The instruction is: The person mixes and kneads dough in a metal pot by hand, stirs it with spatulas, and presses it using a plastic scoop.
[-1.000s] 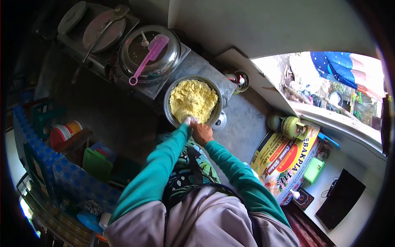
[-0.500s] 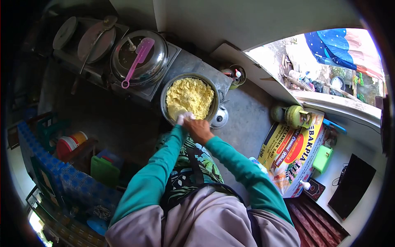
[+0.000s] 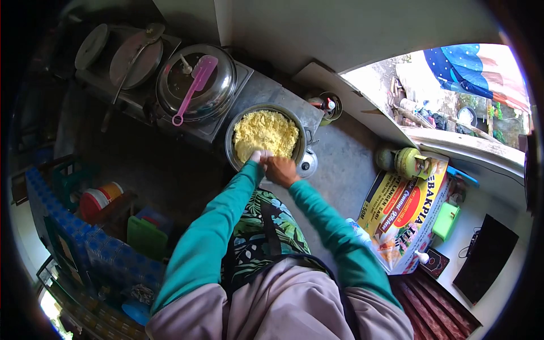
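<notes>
A wide metal pot (image 3: 229, 148) filled with crumbly yellow mash (image 3: 266, 133) stands near the front edge of the grey counter. At its near rim my two hands meet. My left hand (image 3: 258, 156), pale as if gloved or coated, is closed over the mash's near edge. Pressed against it, my right hand (image 3: 280, 170) is closed like a fist. Whatever the fingers hold, if anything, is hidden. A silver pot lid (image 3: 307, 164) with a dark knob lies just right of the pot.
Left of the pot, a large steel lidded pot (image 3: 226, 85) sits on the stove with a pink spatula (image 3: 195, 90) on top. Farther left are a long ladle (image 3: 129, 68) and round lids. A green gas cylinder (image 3: 409, 163) and a printed banner (image 3: 396, 215) are at right.
My hands have shifted slightly right relative to the view, and the right hand has turned a little. The mash's near-left part looks flatter. The whole scene has moved slightly down and right.
</notes>
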{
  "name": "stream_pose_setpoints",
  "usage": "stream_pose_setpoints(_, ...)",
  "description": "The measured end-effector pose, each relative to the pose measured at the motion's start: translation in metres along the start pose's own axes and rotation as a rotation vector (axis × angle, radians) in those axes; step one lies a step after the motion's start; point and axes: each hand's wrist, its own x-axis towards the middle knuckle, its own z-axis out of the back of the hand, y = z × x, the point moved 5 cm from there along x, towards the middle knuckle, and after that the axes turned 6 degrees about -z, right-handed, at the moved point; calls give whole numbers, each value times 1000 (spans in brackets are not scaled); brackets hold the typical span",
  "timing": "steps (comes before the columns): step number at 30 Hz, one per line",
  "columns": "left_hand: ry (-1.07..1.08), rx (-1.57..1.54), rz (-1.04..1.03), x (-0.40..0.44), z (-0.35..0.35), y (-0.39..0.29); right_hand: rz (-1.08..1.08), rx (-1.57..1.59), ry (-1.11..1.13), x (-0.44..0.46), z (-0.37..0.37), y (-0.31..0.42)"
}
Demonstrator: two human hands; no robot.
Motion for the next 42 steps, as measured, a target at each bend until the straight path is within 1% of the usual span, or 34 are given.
stream_pose_setpoints(2, 68, -161, -36, -7, -23, -16, 273, -156, -108, -6, 46, 20)
stream_pose_setpoints(3, 117, -226, -54, -11, -32, -28, 277, -159, -104, 9, 43, 23)
stream_pose_setpoints(5, 194, -295, -81, -19, -41, -49, 333, -261, -233, 39, 32, 34)
stream_pose_setpoints(6, 211, -294, -88, -20, -41, -59, 338, -263, -231, 48, 35, 39)
stream_pose_setpoints(8, 208, -238, -83, -10, -36, -73, 234, -302, -20, 66, 41, 46)
stream_pose_setpoints(10, 157, -100, -27, 14, -20, -73, 201, -234, -2, 70, 35, 36)
stream_pose_setpoints(12, 115, 60, 35, 40, -9, -69, 59, 19, -6, 76, 25, 18)
stream_pose_setpoints(13, 90, 124, 65, 47, -2, -64, -41, 100, 27, 70, 18, 12)
stream_pose_setpoints(14, 70, 164, 84, 52, 3, -59, -44, 107, 25, 61, 9, 13)
stream_pose_setpoints(16, 26, 191, 100, 50, 12, -47, -269, 344, -78, 38, -25, 5)
stream_pose_setpoints(18, -15, 172, 87, 39, 11, -38, -321, 461, -97, 20, -43, 7)
stream_pose_setpoints(19, -28, 159, 76, 35, 6, -37, -277, 435, -168, 21, -39, 6)
stream_pose_setpoints(20, -35, 143, 62, 35, -1, -37, -279, 435, -180, 26, -36, -4)
stream_pose_setpoints(22, -35, 54, 34, 28, -23, -38, -177, 39, 10, 38, 4, -11)
stream_pose_setpoints(24, -11, -105, 8, 16, -54, -41, 96, -41, -123, 21, 70, -3)
stream_pose_setpoints(26, 36, -217, -18, 16, -82, -54, 240, -157, -228, 20, 104, -3)
stream_pose_setpoints(27, 64, -246, -35, 25, -91, -62, 233, -241, -217, 27, 117, -1)
stream_pose_setpoints(28, 95, -277, -48, 31, -97, -71, 189, -257, -152, 47, 116, -3)
stream_pose_setpoints(30, 133, -286, -68, 37, -98, -89, 237, -333, -81, 102, 81, -16)
stream_pose_setpoints(32, 143, -259, -74, 44, -91, -99, 239, -280, -82, 124, 82, -15)
stream_pose_setpoints(34, 108, -184, -39, 62, -74, -93, 220, -207, -64, 127, 79, -13)
stream_pose_setpoints(36, 72, -73, 6, 80, -61, -83, 72, -44, 16, 124, 83, -25)
stream_pose_setpoints(38, 35, 40, 58, 92, -46, -65, -100, -46, -15, 111, 61, -40)
stream_pose_setpoints(39, 20, 86, 77, 94, -40, -58, -101, 59, -74, 98, 52, -40)
stream_pose_setpoints(40, 6, 123, 88, 96, -34, -53, -159, 54, -134, 86, 37, -38)
stream_pose_setpoints(41, -3, 156, 95, 95, -29, -49, -246, 57, -84, 75, 23, -33)
stream_pose_setpoints(42, -10, 187, 101, 93, -23, -47, -254, 145, -77, 64, 11, -27)
